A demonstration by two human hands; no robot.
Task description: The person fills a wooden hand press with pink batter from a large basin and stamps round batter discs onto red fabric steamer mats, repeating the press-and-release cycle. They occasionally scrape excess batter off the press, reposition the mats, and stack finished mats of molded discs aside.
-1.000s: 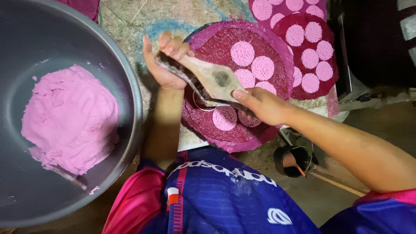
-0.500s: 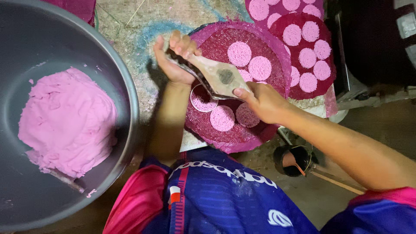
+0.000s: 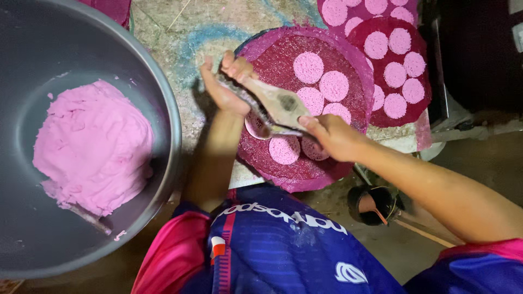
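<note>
**Paddle held over the mesh tray, both hands closed on it**

Head view: I see my left hand curled shut around the far end of a flat wooden paddle, and my right hand closed on its near end. The paddle hangs tilted just above the round magenta mesh tray, where several pink discs lie in rows.

My worry: the paddle's underside is hidden, so any dough on it could drop crooked onto a disc directly below and smear it. A sideways slip of either grip would cause that.

Both forearms reach forward and converge, left wrist bent inward, right wrist nearly straight. The grey bowl holding the pink dough mass sits well apart on the left.
</note>
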